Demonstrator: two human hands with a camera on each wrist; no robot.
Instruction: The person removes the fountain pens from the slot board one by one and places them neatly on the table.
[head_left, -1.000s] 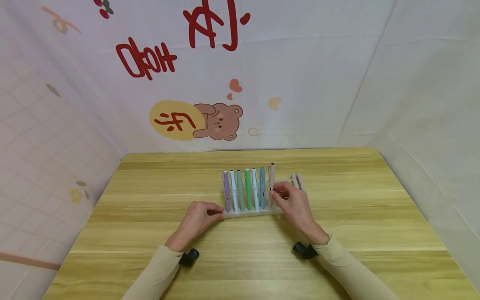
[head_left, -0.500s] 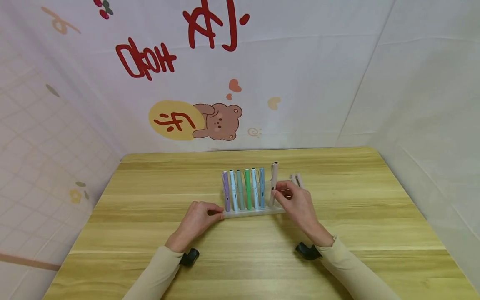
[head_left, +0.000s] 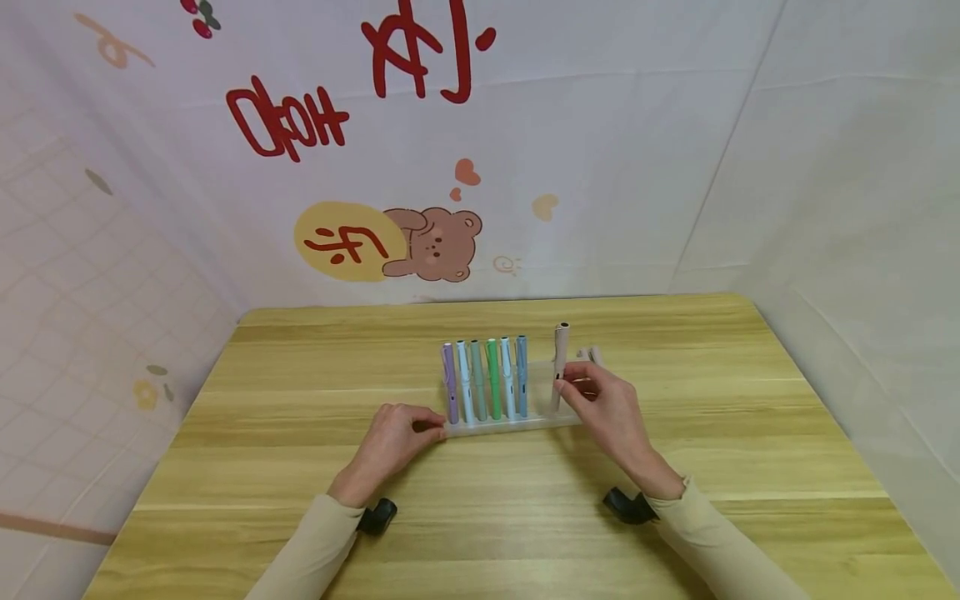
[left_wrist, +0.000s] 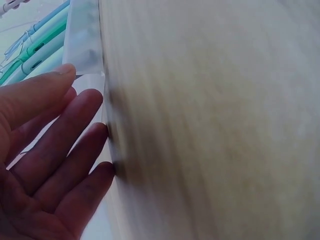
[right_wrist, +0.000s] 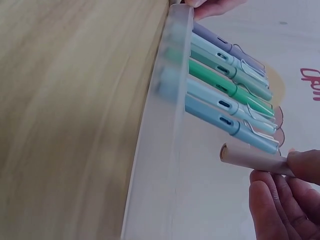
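Observation:
A clear pen stand [head_left: 495, 427] on the table holds a row of capped pens: purple [head_left: 450, 383], green [head_left: 493, 379], blue [head_left: 522, 377] and several paler ones. My left hand [head_left: 396, 442] pinches the stand's left end between thumb and fingers; in the left wrist view the thumb [left_wrist: 60, 75] lies at its corner. My right hand [head_left: 607, 412] pinches a pinkish-beige pen [head_left: 561, 343] between thumb and fingers. In the right wrist view this pen [right_wrist: 252, 158] is apart from the stand's base, right of the blue pen.
More beige pens [head_left: 592, 356] stand at the stand's right end, partly hidden by my right hand. The wooden table [head_left: 480, 508] extends on all sides. A white printed cloth [head_left: 600, 150] hangs behind it.
My right hand has moved to the right along the stand with the beige pen, away from the blue pen. The left hand stays at the stand's left end.

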